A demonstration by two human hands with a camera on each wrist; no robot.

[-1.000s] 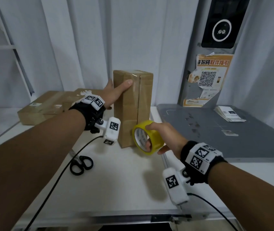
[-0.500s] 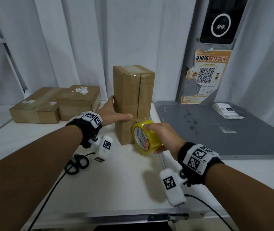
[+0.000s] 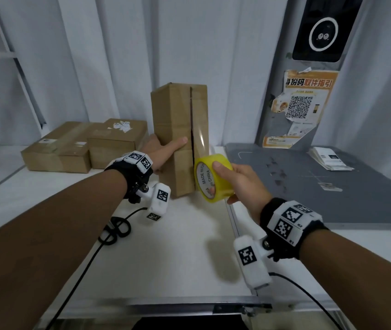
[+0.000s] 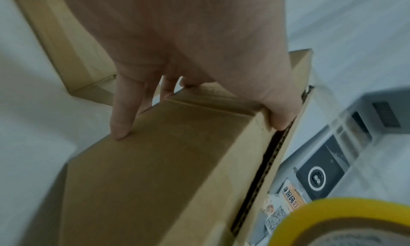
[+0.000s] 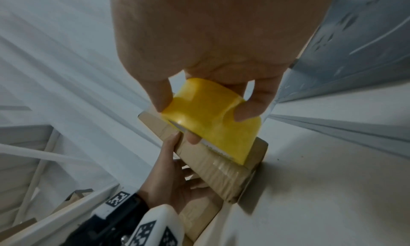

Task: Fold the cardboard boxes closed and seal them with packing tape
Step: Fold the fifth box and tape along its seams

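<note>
A tall cardboard box (image 3: pixel 173 129) stands upright on the white table (image 3: pixel 165 258), its front seam a dark vertical slit. My left hand (image 3: pixel 163 151) grips it at mid-height, thumb on the front face beside the seam, fingers (image 4: pixel 121 120) flat on the left side. My right hand (image 3: pixel 239 182) grips a yellow tape roll (image 3: pixel 210 186) against the box's lower front. Clear tape runs from the roll up the right flap. The right wrist view shows the tape roll (image 5: pixel 210 120) over the box (image 5: pixel 221 172).
Two sealed cardboard boxes (image 3: pixel 58 151) (image 3: pixel 115 141) lie at the back left. Black scissors (image 3: pixel 115 231) and a cable lie under my left forearm. A grey mat (image 3: pixel 320 186) with a stack of papers (image 3: pixel 330 158) is on the right. White curtains hang behind.
My left hand has slid down the box from near its top to mid-height. The right hand keeps the tape roll low at the box's front.
</note>
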